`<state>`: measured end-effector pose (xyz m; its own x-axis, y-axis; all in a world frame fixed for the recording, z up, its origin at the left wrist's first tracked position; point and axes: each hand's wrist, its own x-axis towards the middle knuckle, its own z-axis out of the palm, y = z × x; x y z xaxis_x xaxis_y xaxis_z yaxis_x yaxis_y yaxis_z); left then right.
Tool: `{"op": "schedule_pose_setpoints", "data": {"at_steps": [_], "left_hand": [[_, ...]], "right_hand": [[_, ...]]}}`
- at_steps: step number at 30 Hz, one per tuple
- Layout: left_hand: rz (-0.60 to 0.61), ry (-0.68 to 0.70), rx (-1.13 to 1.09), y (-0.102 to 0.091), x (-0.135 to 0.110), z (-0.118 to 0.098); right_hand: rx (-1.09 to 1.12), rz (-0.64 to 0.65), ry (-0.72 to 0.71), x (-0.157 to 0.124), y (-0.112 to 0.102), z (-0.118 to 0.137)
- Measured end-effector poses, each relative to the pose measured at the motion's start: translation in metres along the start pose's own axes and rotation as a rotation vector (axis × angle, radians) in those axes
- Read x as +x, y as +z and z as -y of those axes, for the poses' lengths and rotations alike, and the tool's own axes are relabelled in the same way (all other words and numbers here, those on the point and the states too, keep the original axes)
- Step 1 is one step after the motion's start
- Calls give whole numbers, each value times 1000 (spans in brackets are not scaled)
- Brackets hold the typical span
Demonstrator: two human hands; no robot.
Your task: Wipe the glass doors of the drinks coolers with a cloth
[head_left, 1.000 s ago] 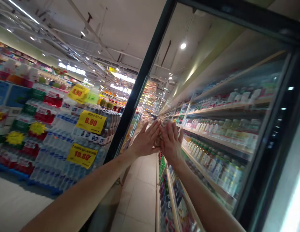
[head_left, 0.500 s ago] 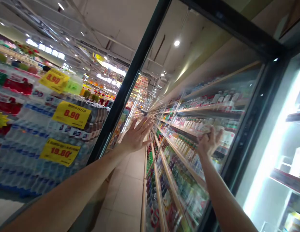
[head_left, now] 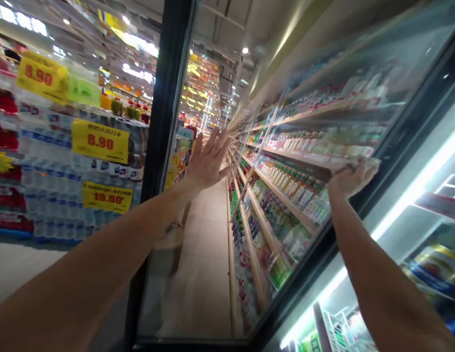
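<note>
Both arms [head_left: 102,264] reach forward. The left hand [head_left: 209,159], fingers released and spread upward, thumb toward the right, appears flat against one black-framed glass door [head_left: 220,210]. The right hand [head_left: 352,176] bends its blurred fingers near the door's right side; whether they grasp anything I cannot tell. Bottle shelves [head_left: 282,193] show between the two sets of fingers, aisle floor [head_left: 207,244] below the left ones, one light strip [head_left: 414,193] beyond the right. Three yellow signs [head_left: 100,141] stand left of the left fingers.

Pale floor [head_left: 29,264] lies at eight o'clock. A ceiling lamp [head_left: 245,50] shines at twelve, a light strip [head_left: 328,290] at four.
</note>
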<state>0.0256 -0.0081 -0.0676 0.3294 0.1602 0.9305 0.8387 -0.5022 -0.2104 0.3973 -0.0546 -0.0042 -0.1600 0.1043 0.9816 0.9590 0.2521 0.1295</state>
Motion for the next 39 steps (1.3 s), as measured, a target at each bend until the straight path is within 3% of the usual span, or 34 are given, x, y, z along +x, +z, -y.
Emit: {"op": "schedule_pose_setpoints", "data": {"at_steps": [3, 5, 7, 9, 10, 13, 15, 16, 18, 20, 22, 23, 24, 26, 29, 31, 32, 34, 37, 39], "left_hand": [[39, -12, -31, -2, 1, -2], [57, -14, -39, -2, -2, -2], [72, -4, -35, -1, -10, -3], [90, 31, -37, 1, -20, -4], [102, 49, -44, 1, -25, -4], [135, 72, -102, 0, -36, -5], [155, 59, -144, -2, -39, -7], [162, 55, -159, -3, -39, -8], [167, 51, -167, -3, -38, -8], [149, 66, -152, -3, -37, -7], [112, 94, -121, -2, -37, -6], [87, 107, -101, -2, -38, -5], [60, 121, -81, -1, -40, -4], [11, 141, -39, 0, -46, -4], [-60, 164, 19, 2, -56, -6], [-88, 162, 41, 3, -61, -9], [-94, 155, 44, 4, -62, -10], [-99, 138, 44, 4, -63, -11], [-122, 138, 46, 3, -62, -12], [-130, 143, 45, 3, -61, -12]], "right_hand": [[-79, -205, 188, -12, 31, 57], [-122, -122, 33, -22, 51, 103], [-118, 4, -145, -32, 59, 128], [-121, 57, -175, -40, 52, 119], [-135, 37, -109, -43, 45, 103], [-189, -140, 289, -46, 19, 38], [-193, -259, 542, -47, 12, 14], [-191, -283, 597, -48, 14, 16], [-192, -256, 541, -54, 26, 47], [-193, -165, 306, -66, 44, 97], [-151, 22, 3, -83, 57, 139], [-141, 131, -130, -93, 60, 149], [-140, 174, -156, -103, 59, 150], [-158, 115, -2, -118, 51, 127], [-191, -190, 429, -122, 38, 75], [-198, -327, 571, -116, 40, 68], [-191, -354, 568, -113, 44, 79], [-143, -312, 440, -112, 59, 121], [-39, -80, -30, -123, 77, 188], [-24, 28, -197, -138, 77, 196]]}}
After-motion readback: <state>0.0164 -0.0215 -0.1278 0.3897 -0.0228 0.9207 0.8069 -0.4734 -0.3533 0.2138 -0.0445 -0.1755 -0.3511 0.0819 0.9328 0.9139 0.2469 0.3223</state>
